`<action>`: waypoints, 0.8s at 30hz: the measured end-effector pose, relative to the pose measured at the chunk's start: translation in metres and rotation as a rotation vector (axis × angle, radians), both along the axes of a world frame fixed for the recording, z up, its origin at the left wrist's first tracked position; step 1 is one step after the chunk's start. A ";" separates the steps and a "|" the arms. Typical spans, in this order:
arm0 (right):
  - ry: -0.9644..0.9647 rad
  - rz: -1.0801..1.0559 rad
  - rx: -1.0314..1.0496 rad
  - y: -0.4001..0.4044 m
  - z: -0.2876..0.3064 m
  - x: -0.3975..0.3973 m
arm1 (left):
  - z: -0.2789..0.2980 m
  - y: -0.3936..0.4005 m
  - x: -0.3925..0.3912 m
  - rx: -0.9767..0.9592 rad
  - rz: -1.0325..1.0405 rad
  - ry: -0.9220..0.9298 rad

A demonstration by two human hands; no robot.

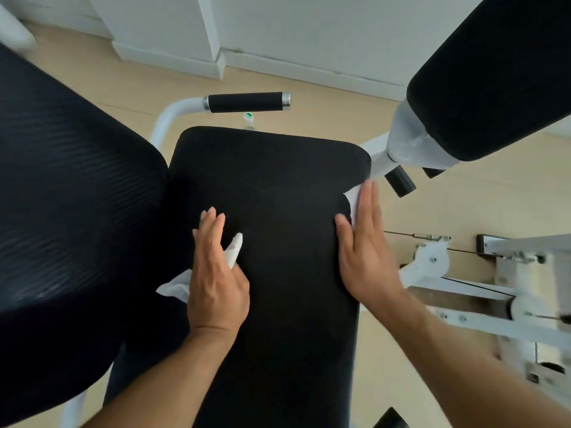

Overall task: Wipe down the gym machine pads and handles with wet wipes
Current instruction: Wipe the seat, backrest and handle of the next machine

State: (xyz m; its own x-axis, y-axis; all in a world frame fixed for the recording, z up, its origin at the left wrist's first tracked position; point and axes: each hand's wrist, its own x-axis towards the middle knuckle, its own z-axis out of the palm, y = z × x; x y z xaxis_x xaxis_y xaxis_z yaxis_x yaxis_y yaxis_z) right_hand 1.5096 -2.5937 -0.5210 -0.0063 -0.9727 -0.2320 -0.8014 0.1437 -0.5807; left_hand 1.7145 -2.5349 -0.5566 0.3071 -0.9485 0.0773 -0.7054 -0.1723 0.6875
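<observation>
A long black seat pad (272,193) fills the middle of the head view. My left hand (216,270) lies flat on its left side with straight fingers, pressing a white wet wipe (173,285) whose ends stick out beside the palm. My right hand (366,248) lies flat against the pad's right edge, fingers straight, pressing a second white wipe (354,200) onto the rim. A black foam handle (247,101) on a white tube sits beyond the pad's far end.
A large ribbed black pad (68,193) rises at the left, touching the seat pad. Another black pad (494,81) hangs at the upper right on a white arm. White frame parts and a cable (482,273) lie at the right over a beige floor.
</observation>
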 end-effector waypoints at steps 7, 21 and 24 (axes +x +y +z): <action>-0.219 -0.160 0.084 0.032 0.011 0.010 | -0.003 -0.001 -0.003 -0.005 0.010 -0.021; 0.092 0.109 -0.039 0.142 -0.003 0.016 | 0.001 0.012 0.003 0.001 -0.056 0.013; 0.446 0.621 -0.160 0.227 -0.006 0.011 | 0.007 0.047 0.007 0.058 -0.116 0.020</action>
